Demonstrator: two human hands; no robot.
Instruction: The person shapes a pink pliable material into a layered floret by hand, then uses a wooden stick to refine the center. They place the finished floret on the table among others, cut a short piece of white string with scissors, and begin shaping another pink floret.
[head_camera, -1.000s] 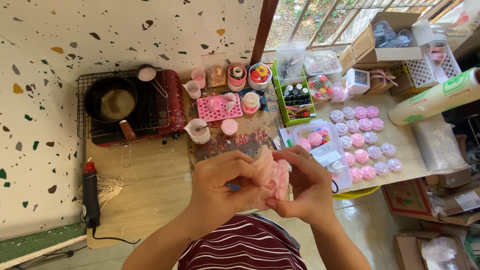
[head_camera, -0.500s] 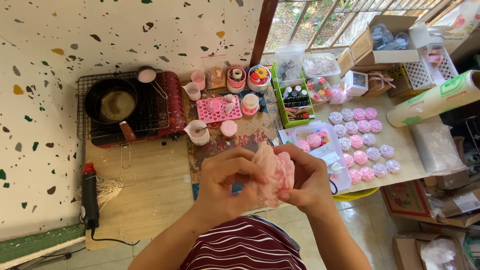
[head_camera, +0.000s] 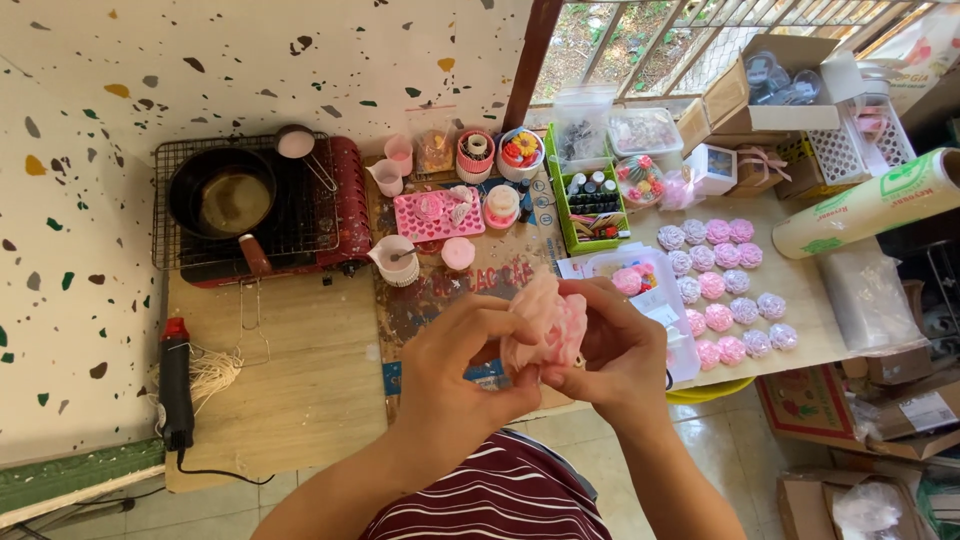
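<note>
Two hands work at centre frame, low, above the near edge of the desk. The left hand and the right hand are both closed around one pale pink flower-shaped piece, fingers pinching it from either side; it is held in the air, clear of the desk surface.

Count, right of centre: about seventeen small pink and lilac rosettes laid in rows on the desk, close together, running toward the right-hand edge. One clear tray lies just left of them, partly behind the right hand.

Upper left: one black pan on one wire rack over a red stove. Beside it, upper centre: one pink heart-patterned mould, two small white cups and one green box of small bottles. One roll of cling film lies at the upper right, overhanging the desk edge. One black heat tool lies at the lower left, its cord trailing off the near edge.

Open room: bare wood shows on the lower left of the desk, between the heat tool and the left hand. The right half is crowded up to its edge, with cardboard boxes on the floor beyond.
</note>
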